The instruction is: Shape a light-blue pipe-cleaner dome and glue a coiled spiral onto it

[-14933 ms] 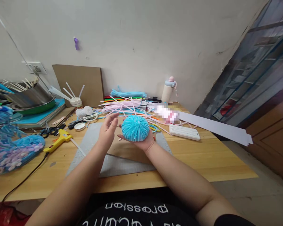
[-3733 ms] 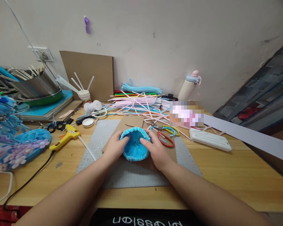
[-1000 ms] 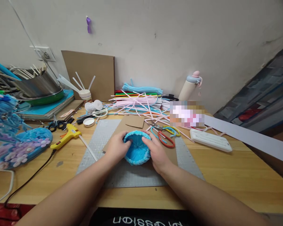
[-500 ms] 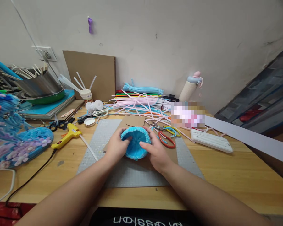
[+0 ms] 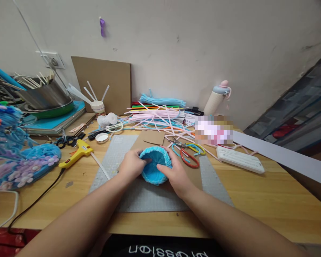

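A small blue bowl made of fuzzy pipe cleaners (image 5: 155, 175) is held between both hands, its open mouth tilted toward me. My left hand (image 5: 132, 165) grips the left wall, thumb inside the rim. On the other side, my right hand (image 5: 178, 175) clasps the right wall, its thumb also reaching inside; the fingers behind the bowl are mostly hidden. Under the hands lies a piece of brown cardboard (image 5: 194, 180) on a grey cutting mat (image 5: 133, 203). Just right of the bowl rest scissors with red and yellow handles (image 5: 189, 158).
At left lie a yellow glue gun (image 5: 79, 153) with a black cord, black scissors (image 5: 65, 140) and a flower-covered blue piece (image 5: 40, 164). Pipe cleaners (image 5: 160, 116) are heaped at the back. A bottle (image 5: 215, 98) and a white case (image 5: 239, 160) stand at right.
The bowl has shifted slightly right and down in my hands, and its mouth is turned a little. Both hands keep their hold.
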The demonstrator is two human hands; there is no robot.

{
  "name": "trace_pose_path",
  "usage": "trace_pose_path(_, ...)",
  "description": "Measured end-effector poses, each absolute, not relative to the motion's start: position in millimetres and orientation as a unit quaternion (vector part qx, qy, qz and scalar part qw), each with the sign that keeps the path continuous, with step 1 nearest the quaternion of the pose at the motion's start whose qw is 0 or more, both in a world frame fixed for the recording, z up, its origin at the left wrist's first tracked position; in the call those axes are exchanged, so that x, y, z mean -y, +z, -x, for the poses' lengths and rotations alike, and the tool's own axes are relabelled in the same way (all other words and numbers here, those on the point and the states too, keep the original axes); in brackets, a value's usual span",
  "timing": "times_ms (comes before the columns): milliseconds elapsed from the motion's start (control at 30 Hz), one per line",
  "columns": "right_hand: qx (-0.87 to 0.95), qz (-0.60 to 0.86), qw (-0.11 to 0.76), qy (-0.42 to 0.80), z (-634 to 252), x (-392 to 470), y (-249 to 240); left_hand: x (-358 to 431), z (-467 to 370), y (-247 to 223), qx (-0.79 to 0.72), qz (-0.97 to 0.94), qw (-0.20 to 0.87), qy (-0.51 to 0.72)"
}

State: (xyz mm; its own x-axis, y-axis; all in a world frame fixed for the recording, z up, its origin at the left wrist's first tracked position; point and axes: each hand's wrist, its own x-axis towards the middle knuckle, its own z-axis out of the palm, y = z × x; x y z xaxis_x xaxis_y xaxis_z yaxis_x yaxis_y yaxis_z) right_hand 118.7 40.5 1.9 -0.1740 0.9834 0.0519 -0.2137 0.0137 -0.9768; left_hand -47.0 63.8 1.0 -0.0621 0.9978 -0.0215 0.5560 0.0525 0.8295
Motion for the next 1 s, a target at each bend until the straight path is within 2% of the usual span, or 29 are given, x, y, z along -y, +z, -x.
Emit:
trace_pose_path(200, 0.420, 0.416, 0.529, 0.609, -118.3, -47.4, -4.1, -61.0, 41.3, 1.7, -0.621, -0.608, 0.330, 0.369)
trace_pose_path(400, 0.394, 0.371, 0.546, 0.640, -116.0, -43.7, -4.1, -61.9, 41.9, -2.9, -0.627, -0.565, 0.351, 0.406)
trace_pose_path(500, 0.324, 0.368, 0.554, 0.673, -118.3, -49.4, -2.8, -64.5, 40.1, -3.2, -0.595, -0.538, 0.394, 0.449)
trace_pose_path(633, 0.223, 0.344, 0.508, 0.757, -117.9, -57.4, -0.6, -63.4, 31.6, -0.2, -0.474, -0.418, 0.533, 0.562)
trace_pose_path(700, 0.206, 0.323, 0.515, 0.767, -114.6, -57.2, 0.6, -58.9, 24.7, 1.9, -0.429, -0.367, 0.579, 0.588)
trace_pose_path(833, 0.185, 0.331, 0.572, 0.727, -109.3, -52.5, 1.5, -45.8, 9.6, 5.2, -0.402, -0.295, 0.613, 0.613)
trace_pose_path(1000, 0.201, 0.339, 0.572, 0.719, -111.5, -50.2, -2.2, -38.1, 2.3, 3.1, -0.419, -0.309, 0.596, 0.611)
